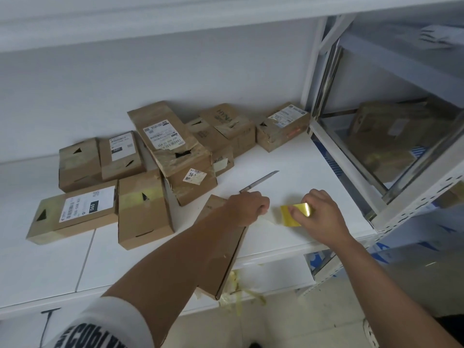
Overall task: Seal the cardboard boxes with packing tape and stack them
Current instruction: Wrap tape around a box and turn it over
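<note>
A flat brown cardboard box (pixel 226 267) lies on the white table (pixel 288 172), mostly under my left forearm and reaching past the front edge. My left hand (pixel 247 208) is a fist on the box's far end and grips a utility knife (pixel 259 182), whose blade points up and to the right. Just right of it, my right hand (pixel 322 214) holds a yellow roll of packing tape (pixel 292 214) on the table. A clear strip of tape stretches between my two hands. Several taped brown boxes (pixel 175 144) with shipping labels sit behind and to the left.
A white metal shelving rack (pixel 391 214) stands at the right, with a mirror-like panel (pixel 391 136) reflecting boxes. A white shelf (pixel 175 26) runs overhead. Scraps of yellow tape (pixel 238 297) hang below the table's front edge. The wall is close behind the boxes.
</note>
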Motion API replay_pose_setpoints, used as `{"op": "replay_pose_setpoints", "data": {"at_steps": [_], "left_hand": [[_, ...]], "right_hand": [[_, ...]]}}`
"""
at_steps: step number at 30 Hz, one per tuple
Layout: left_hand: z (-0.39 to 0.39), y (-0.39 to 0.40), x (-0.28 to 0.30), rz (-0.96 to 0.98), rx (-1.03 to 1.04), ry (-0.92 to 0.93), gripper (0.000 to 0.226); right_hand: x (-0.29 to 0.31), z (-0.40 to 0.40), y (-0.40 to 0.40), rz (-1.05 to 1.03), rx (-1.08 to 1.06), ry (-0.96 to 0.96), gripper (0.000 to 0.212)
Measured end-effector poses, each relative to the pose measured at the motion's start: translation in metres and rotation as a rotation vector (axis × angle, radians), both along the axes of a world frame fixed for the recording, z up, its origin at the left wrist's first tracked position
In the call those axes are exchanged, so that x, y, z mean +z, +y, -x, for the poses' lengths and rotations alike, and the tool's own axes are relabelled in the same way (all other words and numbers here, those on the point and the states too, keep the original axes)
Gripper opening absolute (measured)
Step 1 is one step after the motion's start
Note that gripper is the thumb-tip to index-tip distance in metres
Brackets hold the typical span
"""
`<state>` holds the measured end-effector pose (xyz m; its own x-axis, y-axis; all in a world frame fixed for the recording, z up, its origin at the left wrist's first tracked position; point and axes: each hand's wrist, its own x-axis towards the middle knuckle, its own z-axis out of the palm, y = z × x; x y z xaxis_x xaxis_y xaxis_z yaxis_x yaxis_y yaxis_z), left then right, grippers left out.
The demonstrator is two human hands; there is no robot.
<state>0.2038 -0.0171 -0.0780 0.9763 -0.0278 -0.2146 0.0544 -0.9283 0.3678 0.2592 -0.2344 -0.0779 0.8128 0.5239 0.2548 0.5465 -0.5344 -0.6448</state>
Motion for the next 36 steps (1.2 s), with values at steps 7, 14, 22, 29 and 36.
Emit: {"op": "replay_pose_setpoints", "data": {"at_steps": [7, 14, 22, 29, 36], "left_hand": [[0.012, 0.003, -0.004, 0.032, -0.034, -0.097, 0.019], [0.023, -0.004, 0.007, 0.2, 0.086, -0.212, 0.025], [0.019, 0.0, 0.029, 0.466, 0.137, -0.304, 0.014], [0.044, 0.04, 0.076, 0.622, 0.267, -0.11, 0.017], [0.073, 0.069, 0.073, 0.924, 0.55, -0.043, 0.016]], "right_hand": [[0.006, 0.003, 0.003, -0.036, 0.023, -0.038, 0.036], [0.016, 0.006, 0.0, -0.077, -0.033, -0.049, 0.047], [0.048, 0.006, 0.007, -0.191, -0.117, -0.024, 0.038], [0.067, 0.017, 0.018, -0.202, -0.11, 0.048, 0.037], [0.08, 0.038, 0.047, -0.122, 0.067, 0.19, 0.023]]}}
